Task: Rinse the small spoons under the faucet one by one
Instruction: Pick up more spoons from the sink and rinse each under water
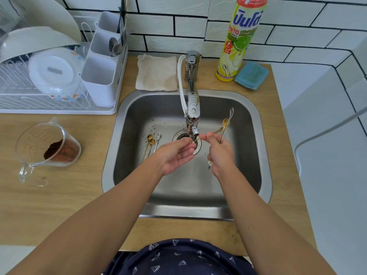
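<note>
Head view: both hands at the sink point(258, 124), under the faucet point(192, 108).
Left hand point(174, 155) and right hand point(221, 153) pinch a gold spoon point(208, 134); right also grips two spoons point(227, 124); three more spoons point(152, 143) lie near the sink's left wall.

The top of the bottle point(241, 39) is cut off by the upper edge. The right hand point(221, 153) conceals the middle of the spoon handles. Water flow at the faucet point(192, 108) outlet cannot be determined.

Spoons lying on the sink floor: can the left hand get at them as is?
Probably yes. The spoons lie uncovered just left of the left hand, but it is pinching a gold spoon, so it must release that first.
</note>
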Demonstrator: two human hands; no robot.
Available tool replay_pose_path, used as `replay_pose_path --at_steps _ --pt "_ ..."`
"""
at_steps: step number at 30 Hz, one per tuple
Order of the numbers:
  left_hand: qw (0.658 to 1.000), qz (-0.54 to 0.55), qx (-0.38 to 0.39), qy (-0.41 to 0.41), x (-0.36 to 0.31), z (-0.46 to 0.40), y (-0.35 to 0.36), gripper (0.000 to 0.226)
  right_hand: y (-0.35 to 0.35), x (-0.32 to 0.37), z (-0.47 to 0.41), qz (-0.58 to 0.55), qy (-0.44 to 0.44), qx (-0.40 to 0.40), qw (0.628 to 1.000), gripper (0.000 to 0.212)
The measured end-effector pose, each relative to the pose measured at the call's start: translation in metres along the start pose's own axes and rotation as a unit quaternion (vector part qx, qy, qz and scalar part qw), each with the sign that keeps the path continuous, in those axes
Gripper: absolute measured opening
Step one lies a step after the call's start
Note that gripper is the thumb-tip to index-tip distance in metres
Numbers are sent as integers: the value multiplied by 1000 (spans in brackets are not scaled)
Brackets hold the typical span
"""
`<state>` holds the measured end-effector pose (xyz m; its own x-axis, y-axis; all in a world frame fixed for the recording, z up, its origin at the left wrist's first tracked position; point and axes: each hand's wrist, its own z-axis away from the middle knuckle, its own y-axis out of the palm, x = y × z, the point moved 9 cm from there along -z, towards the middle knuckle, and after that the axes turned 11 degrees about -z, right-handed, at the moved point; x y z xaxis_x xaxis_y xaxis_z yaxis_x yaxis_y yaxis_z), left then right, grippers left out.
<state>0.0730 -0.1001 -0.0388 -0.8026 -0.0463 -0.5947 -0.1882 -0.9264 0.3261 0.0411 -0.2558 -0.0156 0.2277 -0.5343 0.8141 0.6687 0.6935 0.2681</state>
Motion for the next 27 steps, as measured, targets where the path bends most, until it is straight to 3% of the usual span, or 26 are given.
replay_pose_path --at_steps 5,8,10,12,14,16,19,22,27 --pt "997 -67 36 22 -1 -2 4 20 -3 5 1 4 1 -8 1000 28" --pt "988 -144 -15 48 -9 -3 -1 9 -2 4 3 3 13 -3 1000 27" --pt "984 -161 -55 54 -13 -4 -6 20 4 4 6 -11 13 14 1000 26" --pt "987 -146 -49 51 -12 -5 -4 21 8 6 7 -34 9 22 999 25" --pt "996 -73 5 46 -9 -3 4 13 5 8 5 -36 8 12 999 28" --pt "998 -25 46 38 -6 -1 8 21 0 9 2 -22 5 0 1000 36" --pt "988 -146 28 32 -4 0 6 19 0 7 -1 -12 11 10 1000 42" --pt "957 -282 5 66 -10 4 2 20 0 3 -8 8 26 21 999 34" --pt "943 -319 49 81 -5 21 -5 11 1 -9 -16 -14 55 30 998 15"
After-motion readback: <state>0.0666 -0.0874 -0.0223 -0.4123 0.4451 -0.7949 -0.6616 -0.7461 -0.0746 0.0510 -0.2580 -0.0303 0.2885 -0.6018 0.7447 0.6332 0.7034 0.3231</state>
